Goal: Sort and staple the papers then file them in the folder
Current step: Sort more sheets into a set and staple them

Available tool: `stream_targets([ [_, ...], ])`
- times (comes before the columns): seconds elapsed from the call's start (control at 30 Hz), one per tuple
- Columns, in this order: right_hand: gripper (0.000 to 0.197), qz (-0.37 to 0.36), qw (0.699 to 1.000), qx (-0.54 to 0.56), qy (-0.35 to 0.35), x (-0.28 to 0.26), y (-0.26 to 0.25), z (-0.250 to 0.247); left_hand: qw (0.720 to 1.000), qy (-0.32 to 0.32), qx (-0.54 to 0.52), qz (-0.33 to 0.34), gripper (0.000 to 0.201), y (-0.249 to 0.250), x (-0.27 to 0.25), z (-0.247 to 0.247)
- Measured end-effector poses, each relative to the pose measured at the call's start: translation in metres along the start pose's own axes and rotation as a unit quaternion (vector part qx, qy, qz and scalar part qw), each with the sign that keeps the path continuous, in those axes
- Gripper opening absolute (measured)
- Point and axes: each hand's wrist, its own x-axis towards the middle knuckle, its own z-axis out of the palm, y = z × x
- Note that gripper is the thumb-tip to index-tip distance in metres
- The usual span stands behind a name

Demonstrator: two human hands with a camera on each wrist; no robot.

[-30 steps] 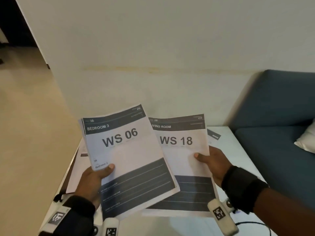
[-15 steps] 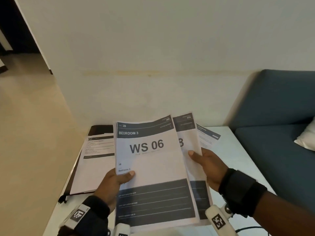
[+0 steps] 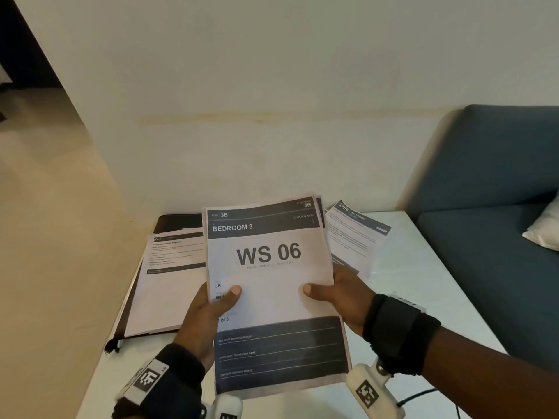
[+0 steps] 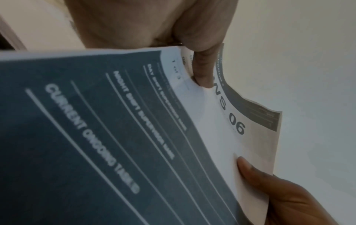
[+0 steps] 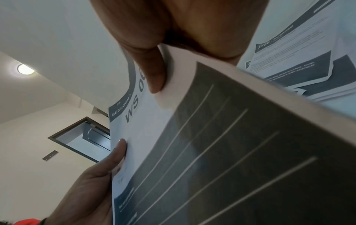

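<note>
Both hands hold one stack of papers (image 3: 272, 285) above the white surface (image 3: 429, 285), top sheet reading "BEDROOM 3 / WS 06". Left hand (image 3: 208, 309): grip grasping the stack's left edge, thumb on the top sheet, fingers behind and out of sight. Right hand (image 3: 341, 297): grip grasping the right edge in the same way, thumb on top. Stack tilted up toward the head camera; edges nearly flush, with a second sheet's dark header showing as a sliver at the top right corner. Both wrists carry black straps with tagged markers. Behind the stack, left: a dark folder (image 3: 169, 220) lies open and flat on the surface, with a printed sheet (image 3: 169, 276) lying on it. Behind the stack, right: loose sheets (image 3: 357, 234) headed "BATHROOM" lie flat, partly overlapped. Far right: blue sofa (image 3: 490, 189) beside the surface, pale cushion (image 3: 544, 231) on it. A plain wall stands behind.
</note>
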Motion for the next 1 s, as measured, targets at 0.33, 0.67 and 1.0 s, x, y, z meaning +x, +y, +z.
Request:
stream_targets([
  [0.33, 0.028, 0.024, 0.999, -0.002, -0.047, 0.026, 0.007, 0.013, 1.000, 0.010, 0.018, -0.023, 0.027, -0.011, 0.000, -0.021],
  [0.67, 0.022, 0.134, 0.940, -0.286, 0.132, 0.129, 0.060, -0.034, 0.974, 0.210, -0.028, 0.081, 0.019, 0.012, 0.013, -0.080],
  [1.0, 0.098, 0.251, 0.842, -0.451, 0.156, 0.183, 0.119, -0.013, 0.951, 0.288, -0.069, 0.086, 0.018, 0.030, 0.028, -0.090],
])
